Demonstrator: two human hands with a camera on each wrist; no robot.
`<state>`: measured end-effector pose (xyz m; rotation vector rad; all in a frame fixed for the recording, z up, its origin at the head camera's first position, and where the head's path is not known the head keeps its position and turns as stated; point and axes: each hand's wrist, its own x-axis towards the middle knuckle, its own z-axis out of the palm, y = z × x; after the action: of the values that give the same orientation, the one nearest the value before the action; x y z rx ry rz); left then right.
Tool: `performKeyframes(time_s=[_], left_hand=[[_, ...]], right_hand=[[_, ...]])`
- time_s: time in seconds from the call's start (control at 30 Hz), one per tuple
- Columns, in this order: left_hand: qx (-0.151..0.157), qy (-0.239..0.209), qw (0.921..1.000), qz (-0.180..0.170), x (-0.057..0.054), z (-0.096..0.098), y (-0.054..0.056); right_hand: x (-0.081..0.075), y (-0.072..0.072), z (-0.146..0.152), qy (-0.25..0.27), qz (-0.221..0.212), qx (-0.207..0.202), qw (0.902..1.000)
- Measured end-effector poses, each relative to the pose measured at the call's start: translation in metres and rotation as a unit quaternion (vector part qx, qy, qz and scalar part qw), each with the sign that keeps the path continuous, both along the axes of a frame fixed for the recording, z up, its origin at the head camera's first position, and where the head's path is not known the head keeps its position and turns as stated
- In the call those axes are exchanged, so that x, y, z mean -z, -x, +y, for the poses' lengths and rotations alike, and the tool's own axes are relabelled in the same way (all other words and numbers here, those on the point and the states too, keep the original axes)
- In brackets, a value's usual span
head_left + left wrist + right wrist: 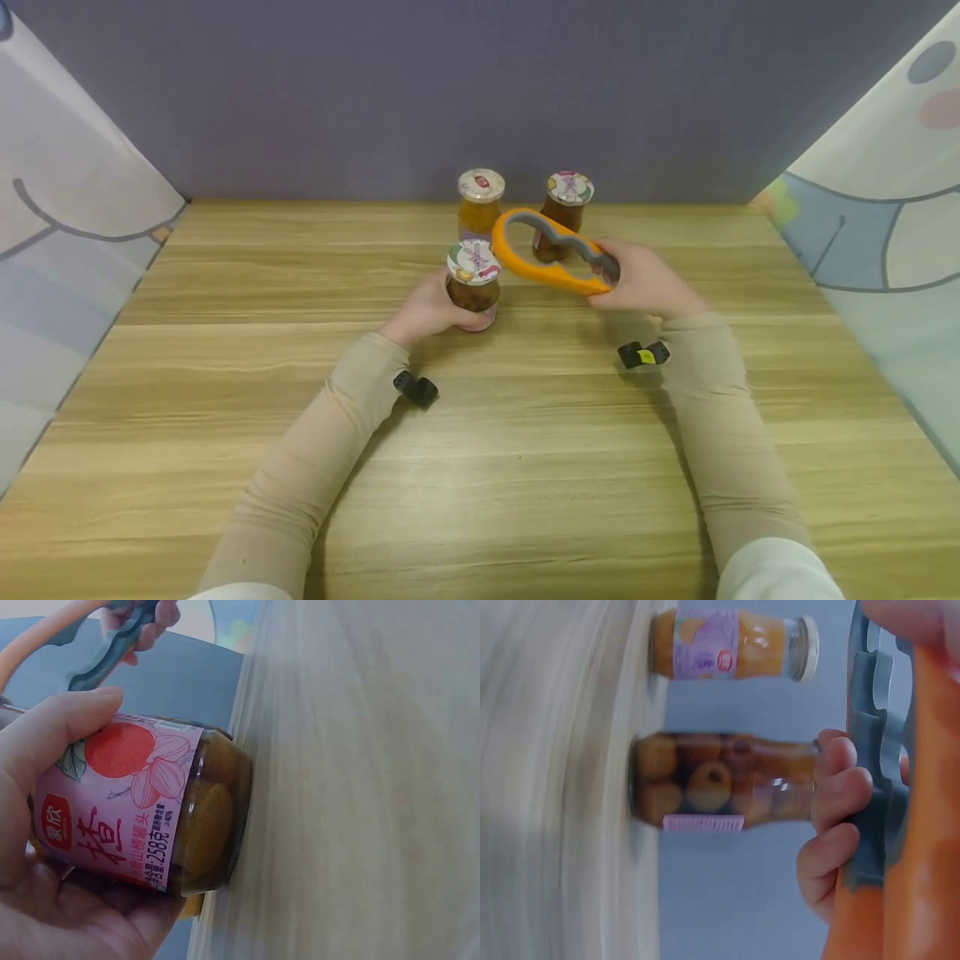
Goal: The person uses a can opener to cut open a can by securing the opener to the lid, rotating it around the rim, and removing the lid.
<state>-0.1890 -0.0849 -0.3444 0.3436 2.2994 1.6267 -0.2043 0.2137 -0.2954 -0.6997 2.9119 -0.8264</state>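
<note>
Left hand [426,308] grips 1 jar [474,290], apparently steadying it. Right hand [640,277] holds an orange opener [555,276] by its end, probably leaving the loop [501,242] free.

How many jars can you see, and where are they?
3. The front jar is in the left grip. The yellow jar stands behind it. The brown jar stands behind the orange tool in the right grip. No others show.
</note>
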Motion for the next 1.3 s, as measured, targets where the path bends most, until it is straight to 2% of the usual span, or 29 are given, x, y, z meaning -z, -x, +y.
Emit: performKeyframes(time_s=[0.17, 0.4, 0.57, 0.8, 1.1, 1.17, 1.3], left_hand=[[-0.001, 0.002, 1.0000, -0.001, 0.001, 0.000, -0.001], [0.012, -0.022, 0.9997, -0.005, 0.002, -0.001, 0.000], [0.017, -0.036, 0.9992, -0.005, 0.004, -0.001, 0.001], [0.005, -0.057, 0.9984, 0.004, 0.002, 0.001, -0.001], [0.002, -0.053, 0.9979, 0.037, 0.002, 0.002, -0.001], [0.003, -0.044, 0.9984, 0.034, -0.003, 0.002, -0.002], [0.004, -0.029, 0.9990, 0.032, -0.004, 0.001, -0.002]], right_hand=[[-0.003, 0.000, -0.013, 0.023, -0.005, -0.011, 0.9997], [-0.007, 0.002, -0.030, 0.047, 0.003, -0.045, 0.9979], [-0.015, 0.003, -0.045, 0.025, 0.004, -0.065, 0.9975], [-0.019, 0.007, -0.061, 0.015, 0.007, -0.105, 0.9943], [-0.025, 0.009, -0.071, 0.019, 0.016, -0.133, 0.9908], [-0.027, 0.011, -0.074, 0.016, 0.023, -0.142, 0.9895], [-0.028, 0.015, -0.079, 0.007, 0.029, -0.156, 0.9873]])
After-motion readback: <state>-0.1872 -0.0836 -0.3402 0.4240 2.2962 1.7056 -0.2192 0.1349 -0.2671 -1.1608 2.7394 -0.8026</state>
